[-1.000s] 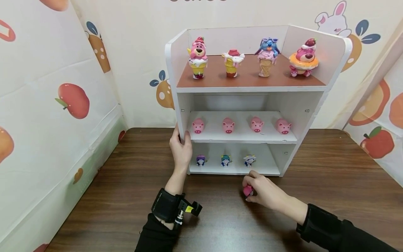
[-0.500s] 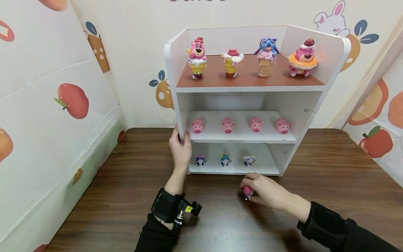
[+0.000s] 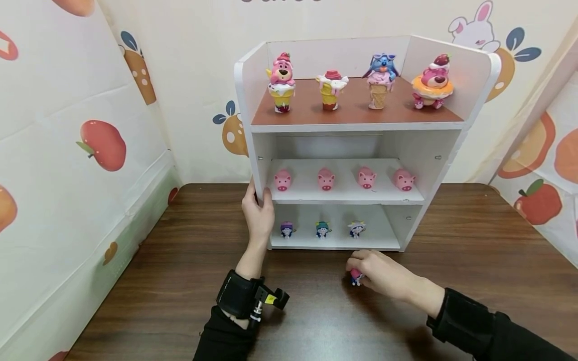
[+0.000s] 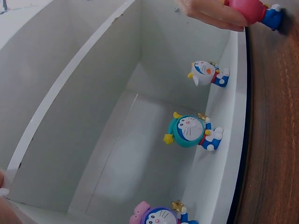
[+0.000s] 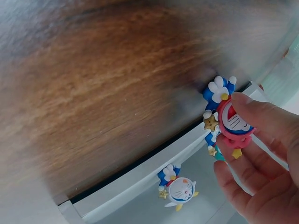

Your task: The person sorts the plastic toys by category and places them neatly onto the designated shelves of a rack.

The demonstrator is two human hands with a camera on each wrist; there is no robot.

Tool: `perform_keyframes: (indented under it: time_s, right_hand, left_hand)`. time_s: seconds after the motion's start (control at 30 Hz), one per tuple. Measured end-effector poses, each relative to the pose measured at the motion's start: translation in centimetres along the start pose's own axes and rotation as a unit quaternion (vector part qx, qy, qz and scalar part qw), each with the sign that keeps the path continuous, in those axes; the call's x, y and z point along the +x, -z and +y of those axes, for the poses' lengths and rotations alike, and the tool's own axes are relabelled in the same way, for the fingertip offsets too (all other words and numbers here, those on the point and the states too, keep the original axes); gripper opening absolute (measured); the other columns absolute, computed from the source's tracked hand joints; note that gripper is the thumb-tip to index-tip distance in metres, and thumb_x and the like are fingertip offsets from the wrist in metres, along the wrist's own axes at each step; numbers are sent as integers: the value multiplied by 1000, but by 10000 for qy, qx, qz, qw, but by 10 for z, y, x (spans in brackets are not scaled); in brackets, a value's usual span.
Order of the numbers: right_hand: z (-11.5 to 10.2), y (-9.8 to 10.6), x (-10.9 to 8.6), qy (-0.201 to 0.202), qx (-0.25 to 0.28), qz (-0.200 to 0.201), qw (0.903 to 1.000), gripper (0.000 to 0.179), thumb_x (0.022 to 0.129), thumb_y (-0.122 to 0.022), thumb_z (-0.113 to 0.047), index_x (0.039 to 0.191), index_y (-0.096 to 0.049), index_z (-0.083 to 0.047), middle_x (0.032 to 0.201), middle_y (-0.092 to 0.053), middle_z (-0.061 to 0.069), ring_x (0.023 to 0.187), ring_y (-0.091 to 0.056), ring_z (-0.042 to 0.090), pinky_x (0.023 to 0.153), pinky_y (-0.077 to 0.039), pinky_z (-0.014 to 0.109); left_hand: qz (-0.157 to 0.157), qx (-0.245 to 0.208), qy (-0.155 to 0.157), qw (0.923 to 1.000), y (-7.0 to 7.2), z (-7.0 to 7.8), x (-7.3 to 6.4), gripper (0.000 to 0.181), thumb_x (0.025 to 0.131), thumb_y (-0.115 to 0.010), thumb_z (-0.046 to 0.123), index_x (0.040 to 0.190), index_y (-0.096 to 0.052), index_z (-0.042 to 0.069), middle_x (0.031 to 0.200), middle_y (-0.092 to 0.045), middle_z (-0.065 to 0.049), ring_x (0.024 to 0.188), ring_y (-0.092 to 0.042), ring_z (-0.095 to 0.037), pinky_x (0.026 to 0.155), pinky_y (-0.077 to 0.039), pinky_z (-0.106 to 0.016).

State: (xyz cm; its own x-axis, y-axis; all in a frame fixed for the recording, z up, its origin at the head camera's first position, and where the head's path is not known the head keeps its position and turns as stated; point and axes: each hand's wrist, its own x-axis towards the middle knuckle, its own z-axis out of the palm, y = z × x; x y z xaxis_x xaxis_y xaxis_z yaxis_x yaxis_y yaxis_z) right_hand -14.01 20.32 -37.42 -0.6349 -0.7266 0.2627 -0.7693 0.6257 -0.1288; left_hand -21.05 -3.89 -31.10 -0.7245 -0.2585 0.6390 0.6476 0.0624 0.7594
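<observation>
My right hand (image 3: 379,273) pinches a small Doraemon figurine (image 5: 233,119) with a pink hood between thumb and fingers, just in front of the white shelf unit (image 3: 336,247). In the right wrist view its face and blue-and-white body show, and it holds a gold star. My left hand (image 3: 258,215) grips the unit's left side panel, thumb at the front edge. On the bottom shelf stand three similar figurines: one in a purple hood (image 3: 287,229), one in a green hood (image 4: 187,130), and one in a white hood (image 4: 204,70) nearest the right hand.
Several pink pig heads (image 3: 326,179) line the middle shelf. Ice-cream-style figures, including a blue one (image 3: 381,80) and a pink bear in an orange ring (image 3: 433,82), stand on the brown top shelf. The unit rests on a wooden table (image 3: 180,281) against patterned walls.
The right hand has turned the pink-hooded figurine, so its blue-and-white body shows below the fingers; its place before the shelf is nearly the same. The left hand keeps its grip on the panel.
</observation>
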Motion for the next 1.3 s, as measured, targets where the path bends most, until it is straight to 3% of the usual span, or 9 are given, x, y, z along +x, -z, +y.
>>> perform_keyframes:
  time_s: [0.37,0.83,1.13,1.3]
  right_hand:
    - [10,18,-7,-580,-203,-132,9980,25,62,-74,2,79,-60,-8,74,-50,-6,67,-50,7,58,-46,25]
    - [44,37,-5,-1105,-884,-143,9898,28,57,-78,5,76,-58,-3,69,-50,0,61,-51,13,54,-45,29]
    - [60,33,-2,-1387,-1665,-54,9762,23,59,-73,7,72,-56,-2,64,-50,4,57,-53,20,49,-45,35]
    - [67,29,-1,-1445,-1983,216,9692,19,61,-66,10,68,-53,-2,62,-50,9,52,-53,24,44,-44,36]
  left_hand:
    - [6,11,31,10000,0,1,0,41,83,-40,-15,124,-42,-13,122,-47,-26,114,-43,-30,94,-35,-41]
    - [18,-25,-38,10000,0,1,0,42,82,-40,-17,124,-41,-14,121,-47,-28,113,-44,-34,92,-36,-44]
    - [39,-88,-12,10000,0,-1,-1,42,82,-40,-17,123,-42,-14,120,-47,-29,113,-43,-35,93,-34,-44]
    - [36,-87,-18,10000,0,0,0,42,82,-40,-17,123,-42,-14,121,-47,-28,113,-43,-33,94,-34,-44]
